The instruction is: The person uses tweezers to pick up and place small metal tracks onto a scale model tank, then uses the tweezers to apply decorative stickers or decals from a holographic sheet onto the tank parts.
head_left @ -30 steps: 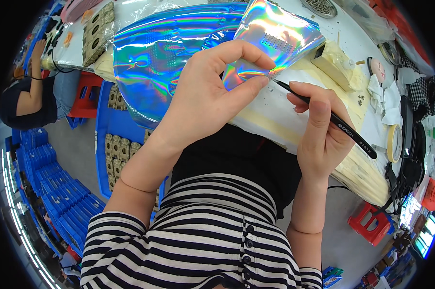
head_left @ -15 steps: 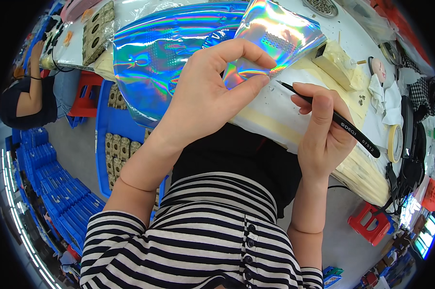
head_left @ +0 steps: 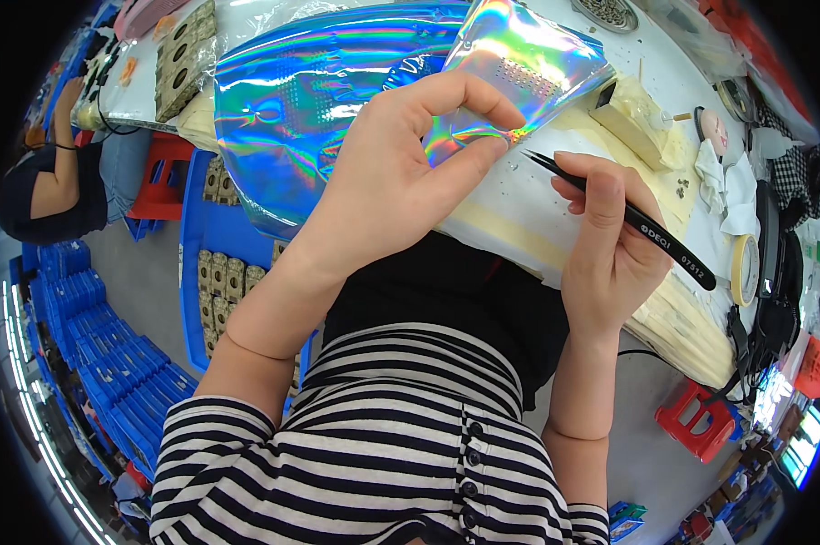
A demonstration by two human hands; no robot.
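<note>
A shiny iridescent film sheet (head_left: 287, 118) spreads over the worktable, its right part folded into a silvery flap with rows of small dots. My left hand (head_left: 401, 168) pinches the flap's lower edge between thumb and forefinger; its other fingers are mostly hidden behind. My right hand (head_left: 614, 236) holds black tweezers (head_left: 651, 232) like a pen. Their two fine tips are slightly apart, a short way right of my left fingertips and touching nothing I can make out. Some tiny clear bits (head_left: 512, 166) lie on the white surface below the tips.
To the right are a yellowish block (head_left: 632, 123), a tape roll (head_left: 744, 271) and white cloths (head_left: 737, 191). A metal dish of small parts (head_left: 607, 13) stands at the back. Left below the table, a blue tray (head_left: 197, 272) holds patterned cases. Another person (head_left: 56, 186) sits far left.
The tweezers' tips have parted slightly, and my right thumb and fingers have shifted a little on them. My left hand has barely moved on the film.
</note>
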